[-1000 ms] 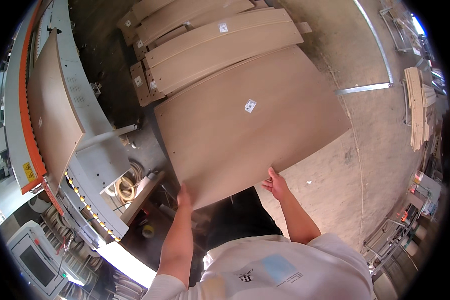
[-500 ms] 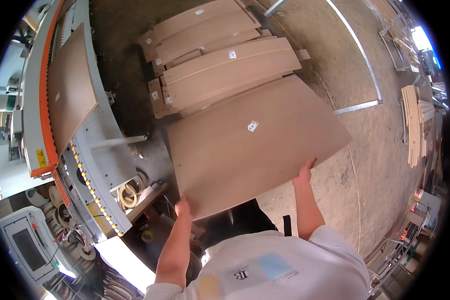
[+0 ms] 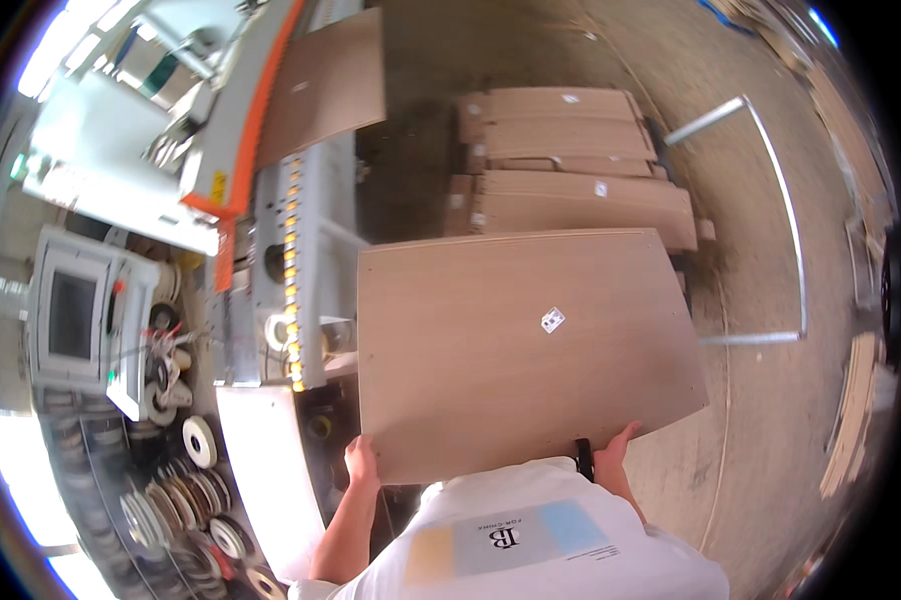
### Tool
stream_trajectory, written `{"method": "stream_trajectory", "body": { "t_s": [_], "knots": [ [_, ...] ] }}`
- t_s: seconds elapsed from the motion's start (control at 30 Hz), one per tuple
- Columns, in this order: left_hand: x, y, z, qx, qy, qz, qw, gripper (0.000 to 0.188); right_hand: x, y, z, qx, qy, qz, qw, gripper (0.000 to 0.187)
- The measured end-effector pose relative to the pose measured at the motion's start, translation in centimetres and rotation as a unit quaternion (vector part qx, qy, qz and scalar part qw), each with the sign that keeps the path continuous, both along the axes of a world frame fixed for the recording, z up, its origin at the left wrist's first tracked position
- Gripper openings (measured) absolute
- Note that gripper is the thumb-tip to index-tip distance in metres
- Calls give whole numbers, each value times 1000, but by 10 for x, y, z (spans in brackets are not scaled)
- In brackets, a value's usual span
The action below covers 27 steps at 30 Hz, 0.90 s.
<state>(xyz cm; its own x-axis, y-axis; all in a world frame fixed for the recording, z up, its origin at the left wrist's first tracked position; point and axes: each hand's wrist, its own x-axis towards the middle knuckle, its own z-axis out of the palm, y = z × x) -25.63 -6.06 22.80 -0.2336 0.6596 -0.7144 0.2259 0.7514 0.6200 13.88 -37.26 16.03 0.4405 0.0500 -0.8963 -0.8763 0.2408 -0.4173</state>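
I hold a large brown wood-grain panel [image 3: 470,370] with both hands in front of my body. A small white label [image 3: 552,320] sits on its upper face, and small holes show near its side edges. My left hand [image 3: 362,460] is closed on the panel's near left corner, thumb on top. My right hand [image 3: 615,452] grips the near edge toward the right corner, its fingers partly hidden beneath. The panel's near edge is close to my white shirt.
At left runs a machine with an orange rail [image 3: 260,120] and yellow rollers [image 3: 292,270]; another brown panel [image 3: 325,85] lies on it. Stacked labelled panels [image 3: 570,205] lie beyond mine. A metal floor frame [image 3: 795,230] stands right. A control console [image 3: 75,315] and tape rolls [image 3: 199,442] are left.
My view has swung left toward the machine. The panel in my hands has come nearer my body and away from the stacked panels. Both hands keep hold of it.
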Motion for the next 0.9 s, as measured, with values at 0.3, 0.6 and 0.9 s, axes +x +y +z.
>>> {"method": "stream_trajectory", "body": {
  "t_s": [0.3, 0.6, 0.9],
  "knots": [
    [-90, -85, -4, 112, -42, 181, 976, 22, 23, 81, -54, 241, -122, 137, 953, 95],
    [-120, -203, -52, 99, -50, 425, 898, 26, -15, 226, -5, 214, -116, 317, 917, 87],
    [-146, -324, -73, 88, -82, 494, 861, 30, -96, 311, -12, 150, -39, 484, 861, 84]
  ]
}}
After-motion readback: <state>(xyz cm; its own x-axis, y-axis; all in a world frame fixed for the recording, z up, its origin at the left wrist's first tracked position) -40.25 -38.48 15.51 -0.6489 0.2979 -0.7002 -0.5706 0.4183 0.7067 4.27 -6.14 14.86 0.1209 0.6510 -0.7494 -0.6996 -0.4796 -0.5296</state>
